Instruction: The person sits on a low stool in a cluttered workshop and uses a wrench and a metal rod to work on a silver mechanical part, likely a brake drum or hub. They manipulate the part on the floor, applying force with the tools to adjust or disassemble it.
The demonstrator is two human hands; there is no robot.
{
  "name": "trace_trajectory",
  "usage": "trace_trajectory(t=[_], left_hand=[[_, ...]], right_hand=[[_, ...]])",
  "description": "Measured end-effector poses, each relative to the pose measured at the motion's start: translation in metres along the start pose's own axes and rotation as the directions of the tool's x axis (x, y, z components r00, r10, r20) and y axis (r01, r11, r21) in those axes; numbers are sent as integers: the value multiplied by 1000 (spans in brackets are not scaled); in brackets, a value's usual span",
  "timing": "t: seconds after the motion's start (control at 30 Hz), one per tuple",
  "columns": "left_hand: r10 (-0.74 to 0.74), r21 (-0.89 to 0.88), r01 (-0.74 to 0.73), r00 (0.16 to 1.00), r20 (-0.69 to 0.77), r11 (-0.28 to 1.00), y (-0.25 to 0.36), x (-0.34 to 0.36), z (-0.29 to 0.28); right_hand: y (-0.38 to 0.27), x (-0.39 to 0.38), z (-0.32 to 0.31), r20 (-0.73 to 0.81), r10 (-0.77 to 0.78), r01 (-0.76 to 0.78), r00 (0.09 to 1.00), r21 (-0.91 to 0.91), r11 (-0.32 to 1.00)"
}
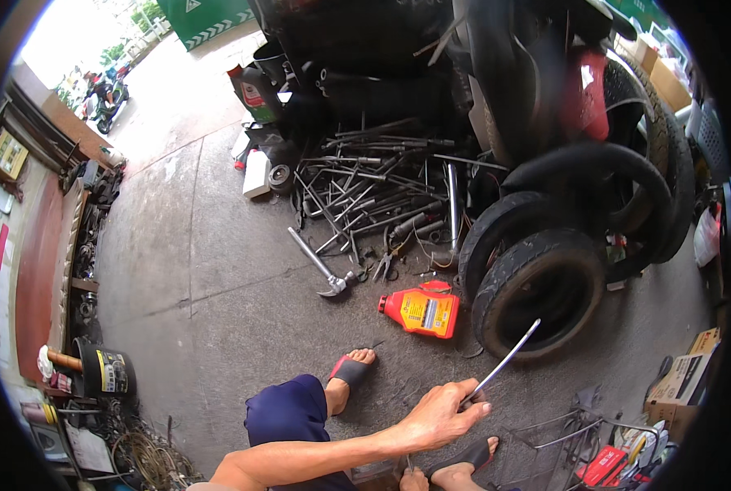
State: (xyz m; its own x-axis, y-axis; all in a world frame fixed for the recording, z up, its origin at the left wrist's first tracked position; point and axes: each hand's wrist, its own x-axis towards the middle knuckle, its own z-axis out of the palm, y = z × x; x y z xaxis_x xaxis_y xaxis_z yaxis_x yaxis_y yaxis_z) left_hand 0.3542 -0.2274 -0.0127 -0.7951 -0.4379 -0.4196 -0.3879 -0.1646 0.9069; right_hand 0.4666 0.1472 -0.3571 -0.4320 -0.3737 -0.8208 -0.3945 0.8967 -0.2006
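Note:
My left hand reaches across from the lower left, closed around a slim metal rod that looks like a screwdriver shaft. Its tip points up and right, in front of the opening of a worn black tire; whether they touch is unclear. The rod's other end is hidden in my fist. At the bottom edge, between my feet, my right hand shows only in part, fingers curled. What it grips there is cut off by the frame. A red bottle with a yellow label lies on the floor beside the tire.
A claw hammer and pliers lie before a heap of metal tools. More tires and a motor scooter stand at right. A wire rack is near my right foot, cardboard boxes beyond. A black bucket stands left.

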Motion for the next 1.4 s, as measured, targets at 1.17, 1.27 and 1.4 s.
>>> trace_trajectory(t=[1.17, 1.27, 1.4], left_hand=[[-90, -701, 217, 973, 214, 679, -49, -100, 20], [-93, -762, 198, 979, 179, 617, -51, -105, 13], [-17, -917, 173, 984, 179, 360, -46, -109, 8]], right_hand=[[-141, -172, -234, -772, 222, 693, 595, 633, 344], [-189, -211, -267, -820, 26, 760, 572, 542, 358], [-239, -244, -294, -754, -190, 721, 629, 475, 504]])
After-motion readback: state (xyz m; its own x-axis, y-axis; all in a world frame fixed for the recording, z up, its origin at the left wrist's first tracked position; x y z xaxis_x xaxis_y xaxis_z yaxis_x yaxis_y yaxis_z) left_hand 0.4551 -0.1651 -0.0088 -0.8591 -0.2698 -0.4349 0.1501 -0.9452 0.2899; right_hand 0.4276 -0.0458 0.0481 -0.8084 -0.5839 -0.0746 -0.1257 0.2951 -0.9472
